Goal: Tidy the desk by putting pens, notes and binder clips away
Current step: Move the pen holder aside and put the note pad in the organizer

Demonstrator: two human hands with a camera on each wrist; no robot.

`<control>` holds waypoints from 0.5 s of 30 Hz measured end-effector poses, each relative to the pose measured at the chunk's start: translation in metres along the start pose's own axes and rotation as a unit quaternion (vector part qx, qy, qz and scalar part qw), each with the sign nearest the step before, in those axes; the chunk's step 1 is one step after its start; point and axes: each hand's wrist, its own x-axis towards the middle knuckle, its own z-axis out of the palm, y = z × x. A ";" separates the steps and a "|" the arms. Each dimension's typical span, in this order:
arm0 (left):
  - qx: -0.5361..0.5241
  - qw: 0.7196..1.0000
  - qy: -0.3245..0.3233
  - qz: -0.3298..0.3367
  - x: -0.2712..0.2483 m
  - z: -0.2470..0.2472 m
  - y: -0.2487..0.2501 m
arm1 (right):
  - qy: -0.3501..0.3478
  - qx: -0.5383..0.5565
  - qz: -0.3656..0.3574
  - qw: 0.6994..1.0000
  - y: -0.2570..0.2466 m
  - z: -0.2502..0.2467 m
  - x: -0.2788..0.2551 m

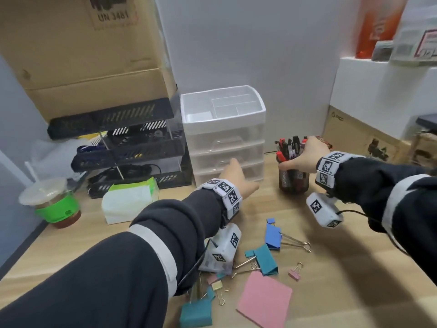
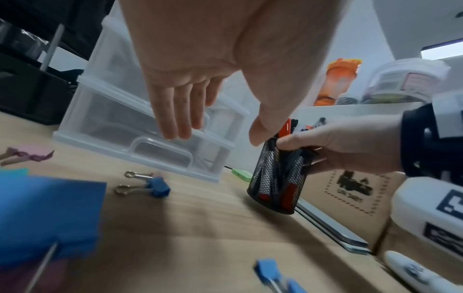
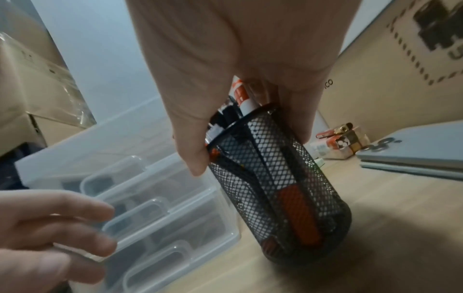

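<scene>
A black mesh pen cup [image 1: 294, 181] [image 2: 278, 178] [image 3: 275, 188] full of red and black pens stands on the wooden desk. My right hand [image 1: 295, 153] [image 3: 250, 148] grips its rim from above, thumb on the near side. My left hand [image 1: 244, 175] [image 2: 215, 136] hovers with straight fingers and holds nothing, just in front of the clear drawer unit [image 1: 224, 143] [image 2: 120, 123]. Near me lie a blue binder clip [image 1: 273, 235], a teal clip [image 1: 264, 259], a small pink clip [image 1: 294, 273] and a pink pad of notes [image 1: 266, 299].
Stacked black trays [image 1: 123, 147] under a cardboard box [image 1: 87, 43] stand at the back left. A tissue pack [image 1: 130, 202] and a lidded drink cup [image 1: 56, 204] sit on the left. Another carton [image 1: 354, 136] and flat grey notebooks [image 3: 413, 150] lie right of the pen cup.
</scene>
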 end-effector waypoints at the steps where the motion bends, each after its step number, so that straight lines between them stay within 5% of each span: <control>1: 0.003 1.000 0.004 -0.009 0.007 -0.002 -0.002 | -0.004 -0.007 -0.003 1.000 0.001 0.005 0.009; 15: 0.038 0.999 0.026 -0.027 0.042 -0.008 -0.007 | -0.007 0.050 0.034 0.998 -0.006 0.039 0.078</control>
